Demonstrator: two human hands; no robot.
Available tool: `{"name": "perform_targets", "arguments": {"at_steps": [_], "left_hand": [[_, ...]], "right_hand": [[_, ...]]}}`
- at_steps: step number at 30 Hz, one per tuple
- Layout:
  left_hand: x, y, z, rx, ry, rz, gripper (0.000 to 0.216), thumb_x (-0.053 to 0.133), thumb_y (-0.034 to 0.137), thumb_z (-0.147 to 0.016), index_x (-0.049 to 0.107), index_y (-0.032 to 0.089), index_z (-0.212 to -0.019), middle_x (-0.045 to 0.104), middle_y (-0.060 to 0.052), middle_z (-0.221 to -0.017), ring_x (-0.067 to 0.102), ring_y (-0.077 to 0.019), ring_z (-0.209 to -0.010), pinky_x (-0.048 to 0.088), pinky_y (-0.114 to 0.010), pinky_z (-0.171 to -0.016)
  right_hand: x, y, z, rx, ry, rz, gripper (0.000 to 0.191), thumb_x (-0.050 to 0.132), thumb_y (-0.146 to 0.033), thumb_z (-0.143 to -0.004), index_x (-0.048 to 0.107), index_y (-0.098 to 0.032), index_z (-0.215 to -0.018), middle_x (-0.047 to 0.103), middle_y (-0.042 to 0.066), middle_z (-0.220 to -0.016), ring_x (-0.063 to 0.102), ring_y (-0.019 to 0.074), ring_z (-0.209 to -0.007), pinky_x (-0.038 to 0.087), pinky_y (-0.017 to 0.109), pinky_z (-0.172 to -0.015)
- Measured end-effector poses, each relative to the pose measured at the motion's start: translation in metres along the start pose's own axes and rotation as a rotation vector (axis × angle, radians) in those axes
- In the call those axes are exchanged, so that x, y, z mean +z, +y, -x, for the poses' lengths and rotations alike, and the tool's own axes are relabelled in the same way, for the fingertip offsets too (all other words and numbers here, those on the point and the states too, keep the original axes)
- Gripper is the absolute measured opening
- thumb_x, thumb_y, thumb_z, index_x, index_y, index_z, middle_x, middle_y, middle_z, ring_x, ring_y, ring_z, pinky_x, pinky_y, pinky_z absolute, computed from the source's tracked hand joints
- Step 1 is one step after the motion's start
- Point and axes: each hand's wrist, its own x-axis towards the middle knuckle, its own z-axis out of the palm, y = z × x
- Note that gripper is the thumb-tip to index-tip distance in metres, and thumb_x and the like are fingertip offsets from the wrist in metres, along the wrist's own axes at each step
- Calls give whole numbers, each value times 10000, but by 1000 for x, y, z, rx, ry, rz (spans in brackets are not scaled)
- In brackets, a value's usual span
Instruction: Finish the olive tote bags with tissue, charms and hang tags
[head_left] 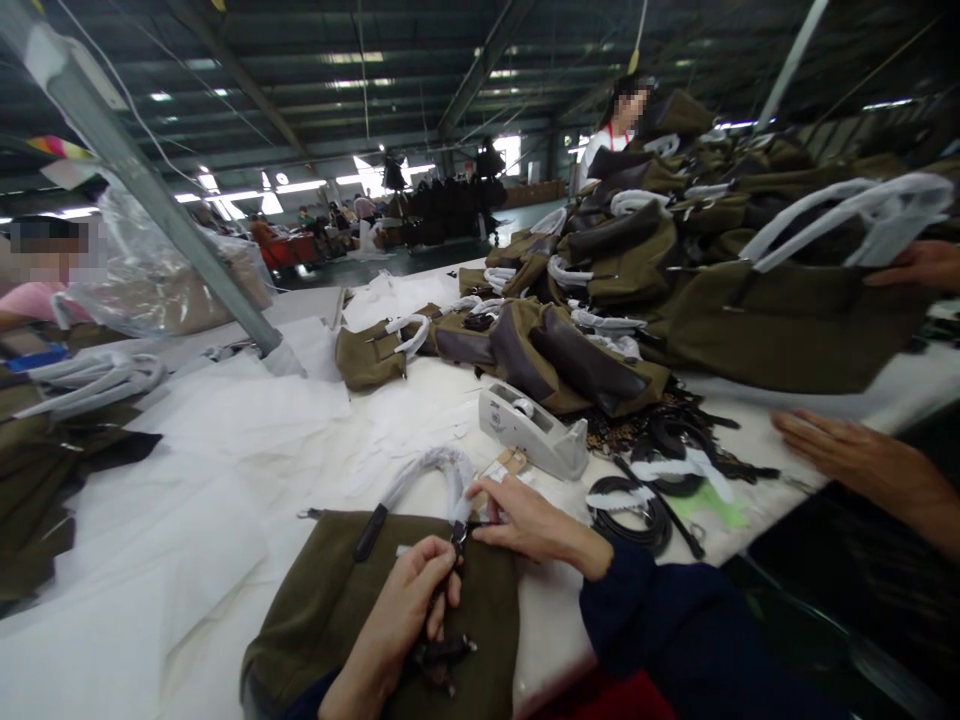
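An olive-green handbag lies in front of me, its handle wrapped in white film. My left hand is closed over the bag's front, pinching a dark leather strap whose end dangles below the fingers. Just above it, my right hand has its fingers curled at the near end of the wrapped handle, beside a small metal clip. A brown paper tag shows behind the right fingers. What lies under my left fingers is partly hidden.
A grey tape dispenser stands beyond my hands. Coiled black straps lie to its right. Olive bags are heaped behind. A co-worker's hands are at the right, by another bag. White paper sheets cover the left; a post rises there.
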Motion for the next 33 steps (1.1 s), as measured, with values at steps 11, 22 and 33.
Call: {"name": "perform_targets", "arguments": {"at_steps": [11, 22, 33], "left_hand": [[1, -2, -1, 4, 35, -93, 302, 530, 477, -877, 469, 181, -867, 613, 36, -529, 294, -25, -250, 226, -143, -288], [3, 9, 5, 31, 82, -116, 418, 549, 565, -875, 536, 162, -767, 571, 38, -537, 454, -51, -338, 312, -149, -361], [-3, -2, -1, -51, 22, -83, 428, 638, 568, -816, 535, 156, -863, 648, 5, -634, 465, -42, -328, 277, -140, -358]], "right_hand": [[13, -13, 19, -66, 166, 147, 120, 576, -262, -951, 689, -254, -990, 689, -2, -858, 637, 156, -805, 391, 241, -690], [78, -42, 49, -176, 257, 183, 140, 631, -83, -789, 600, -167, -897, 687, 12, -775, 644, 169, -675, 392, 270, -597], [19, -20, 101, -44, 348, 21, 96, 532, -248, -949, 600, -181, -938, 604, 12, -798, 563, 129, -693, 415, 235, -650]]}}
